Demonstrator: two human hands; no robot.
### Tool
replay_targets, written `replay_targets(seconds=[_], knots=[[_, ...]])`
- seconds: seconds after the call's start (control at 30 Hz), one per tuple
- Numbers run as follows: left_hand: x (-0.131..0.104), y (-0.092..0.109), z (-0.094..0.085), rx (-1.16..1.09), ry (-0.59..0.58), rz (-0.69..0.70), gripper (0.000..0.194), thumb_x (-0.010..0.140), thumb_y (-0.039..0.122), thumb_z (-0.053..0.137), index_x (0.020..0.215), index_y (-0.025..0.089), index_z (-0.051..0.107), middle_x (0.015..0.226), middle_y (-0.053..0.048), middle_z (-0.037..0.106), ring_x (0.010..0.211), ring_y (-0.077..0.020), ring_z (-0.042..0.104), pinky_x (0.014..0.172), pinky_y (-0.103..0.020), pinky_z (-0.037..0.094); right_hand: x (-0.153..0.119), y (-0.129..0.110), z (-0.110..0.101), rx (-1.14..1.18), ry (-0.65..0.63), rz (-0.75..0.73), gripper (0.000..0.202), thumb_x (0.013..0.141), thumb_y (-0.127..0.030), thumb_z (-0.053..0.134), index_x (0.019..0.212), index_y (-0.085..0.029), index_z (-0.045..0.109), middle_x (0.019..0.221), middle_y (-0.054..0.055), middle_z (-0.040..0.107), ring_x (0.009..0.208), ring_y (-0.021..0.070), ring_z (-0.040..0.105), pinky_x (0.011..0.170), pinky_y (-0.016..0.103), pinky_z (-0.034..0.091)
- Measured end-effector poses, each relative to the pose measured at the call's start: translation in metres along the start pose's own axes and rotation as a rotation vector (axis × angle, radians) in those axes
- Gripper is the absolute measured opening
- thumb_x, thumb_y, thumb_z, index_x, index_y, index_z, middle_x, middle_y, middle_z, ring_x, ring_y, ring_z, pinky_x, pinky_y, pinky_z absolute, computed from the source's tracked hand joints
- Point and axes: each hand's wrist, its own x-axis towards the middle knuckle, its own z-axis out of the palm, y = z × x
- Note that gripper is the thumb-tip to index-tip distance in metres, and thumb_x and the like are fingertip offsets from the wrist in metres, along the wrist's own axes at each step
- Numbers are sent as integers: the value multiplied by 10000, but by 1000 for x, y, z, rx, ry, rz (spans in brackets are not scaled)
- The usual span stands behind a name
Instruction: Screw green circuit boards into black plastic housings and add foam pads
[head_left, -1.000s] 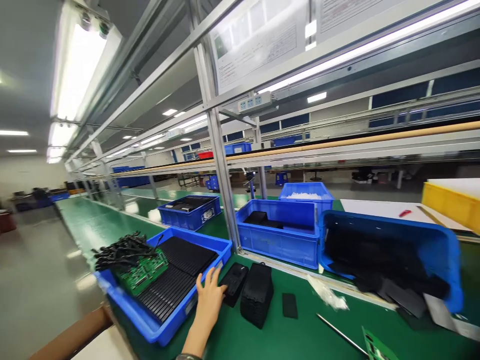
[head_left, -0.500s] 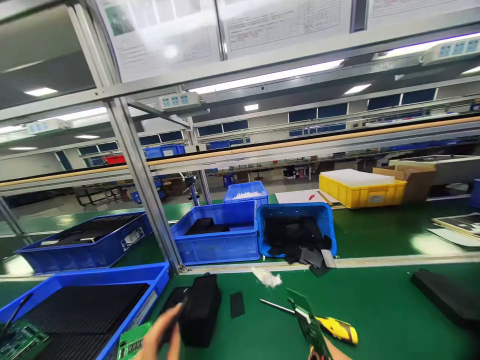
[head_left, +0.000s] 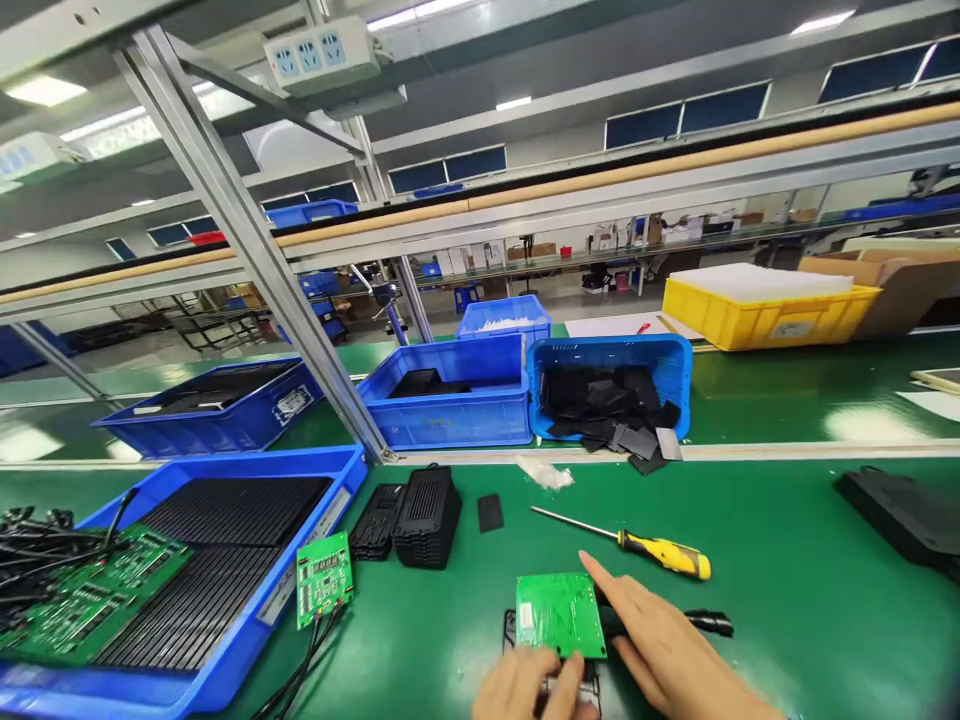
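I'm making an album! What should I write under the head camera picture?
Left hand and right hand at a green circuit board, with a yellow-and-black screwdriver lying beyond them.

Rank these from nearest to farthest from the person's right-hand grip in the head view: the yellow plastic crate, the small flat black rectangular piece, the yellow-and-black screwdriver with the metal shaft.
1. Yellow-and-black screwdriver: just beyond the right-hand grip.
2. Flat black piece: beyond and to the left.
3. Yellow crate: farthest back, off to the right.
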Motion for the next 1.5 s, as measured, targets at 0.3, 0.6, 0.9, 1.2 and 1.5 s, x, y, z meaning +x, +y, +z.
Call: replay_targets(seconds=[0.3,0.6,0.9,1.2,1.5], knots=[[16,-22,-18,-252,-441,-49,599,1005,375,327,1525,105,205,1339,-231,558,1331,-352,468,972,-644,484,-1,-17,10,71,145,-113,236,899,-68,383,996,-206,549,1085,83,670,1027,191,635,857,291,542],[14,-30,-23,-430,-621,-59,620,888,331,631,1447,265,372,1403,-158,495,1434,-384,294,1070,-757,298,-27,-15,20,43,67,-110,257,1033,-218,311,1004,-217,566,781,4,585,655,162,505,604,285,342],[23,-35,-17,-390,-636,65,820,649,561,779,1346,234,498,1258,-179,619,1281,-427,509,941,-762,436,-31,-24,36,-60,184,-68,344,1040,-205,283,762,-211,486,666,-17,539,567,150,469,565,291,286],[16,-42,-17,-475,-671,32,785,737,592,672,1412,273,429,1386,-190,514,1305,-345,486,1034,-635,428,-21,-13,18,122,-109,111,137,879,-124,622,943,-242,594,862,-12,616,777,179,589,670,275,428],[17,-42,-17,-496,-680,21,710,771,573,644,1387,271,460,1351,-181,523,1265,-334,500,1002,-594,448,-5,-2,24,-78,-153,-71,212,816,-13,604,771,-206,528,770,-14,602,687,193,553,636,317,402]])
